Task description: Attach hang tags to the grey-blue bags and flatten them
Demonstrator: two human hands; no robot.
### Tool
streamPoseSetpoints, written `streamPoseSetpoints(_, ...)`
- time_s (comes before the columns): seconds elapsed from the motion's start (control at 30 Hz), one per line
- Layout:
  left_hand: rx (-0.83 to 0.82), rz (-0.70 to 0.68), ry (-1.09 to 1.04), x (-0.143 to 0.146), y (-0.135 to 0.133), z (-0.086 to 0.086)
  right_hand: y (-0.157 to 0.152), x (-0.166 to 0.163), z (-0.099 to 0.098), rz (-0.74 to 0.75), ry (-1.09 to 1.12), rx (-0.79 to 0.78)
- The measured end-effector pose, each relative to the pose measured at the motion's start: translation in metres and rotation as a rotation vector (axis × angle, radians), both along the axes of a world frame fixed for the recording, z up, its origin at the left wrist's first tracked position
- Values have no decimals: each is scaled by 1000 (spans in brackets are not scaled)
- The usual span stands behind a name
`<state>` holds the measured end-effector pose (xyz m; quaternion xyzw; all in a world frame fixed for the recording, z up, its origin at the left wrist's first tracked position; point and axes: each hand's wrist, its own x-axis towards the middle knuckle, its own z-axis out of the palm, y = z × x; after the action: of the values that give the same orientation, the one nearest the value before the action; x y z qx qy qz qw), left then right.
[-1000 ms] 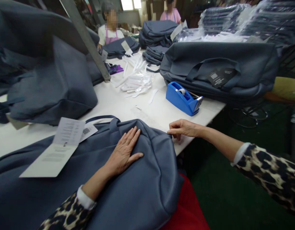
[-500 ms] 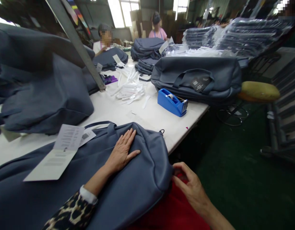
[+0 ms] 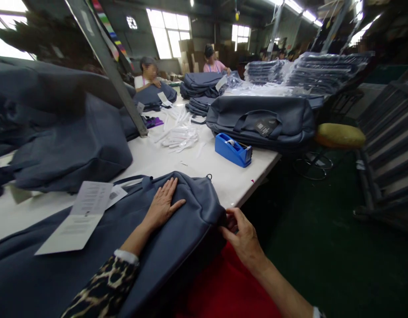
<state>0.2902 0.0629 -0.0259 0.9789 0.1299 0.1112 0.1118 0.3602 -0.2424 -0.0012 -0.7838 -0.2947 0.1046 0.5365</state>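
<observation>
left hand [image 3: 162,205] is lying spread flat on the grey-blue bag [image 3: 187,240] | right hand [image 3: 242,236] is pinching the bag's end corner, exact grip hidden | bag is lying over the tabletop [image 3: 204,165] edge toward the lap | judging: flat palm pressing firmly is steadying the fabric for the pinch

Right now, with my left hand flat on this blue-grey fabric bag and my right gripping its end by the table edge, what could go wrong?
The blue-grey fabric bag overhangs the edge of the white table onto your lap; if the flat left hand lifts, it may slide off. The right hand pinches only the bag's end, so a tug could strain it. The white paper tags lying on top could crease.
</observation>
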Motion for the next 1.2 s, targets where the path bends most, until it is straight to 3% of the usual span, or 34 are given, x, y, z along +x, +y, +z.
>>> streamPoseSetpoints(0.07, -11, 42, -8, 1, -2, 6, 7, -2, -2, -27, -58, 2)
streamPoseSetpoints(0.17, -63, 34, -121, -1, -28, 27, 11, -6, -10, -52, -106, 25)
streamPoseSetpoints(0.23, -162, -120, -197, -5, -56, 45, 10, -9, -17, -58, -104, 54)
streamPoseSetpoints(0.33, -331, -414, -120, -15, -94, 70, 7, -11, -27, -75, -99, 105)
streamPoseSetpoints(0.47, -314, -472, 18, -30, -123, 88, 8, -12, -36, -55, -82, 176)
streamPoseSetpoints(0.6, -165, -448, 23, -42, -140, 88, 3, -4, -28, 16, -4, 170)
streamPoseSetpoints(0.73, -76, -506, -36, -47, -141, 85, -10, 26, -8, 252, 342, 118)
streamPoseSetpoints(0.83, -15, -568, -31, -48, -137, 87, -7, 52, 4, 256, 527, 95)
streamPoseSetpoints(1.07, 72, -581, -15, -45, -141, 92, 27, 72, 9, 345, 528, -16)
streamPoseSetpoints(1.2, 106, -602, -186, -52, -138, 77, 29, 68, 20, 311, 529, -73)
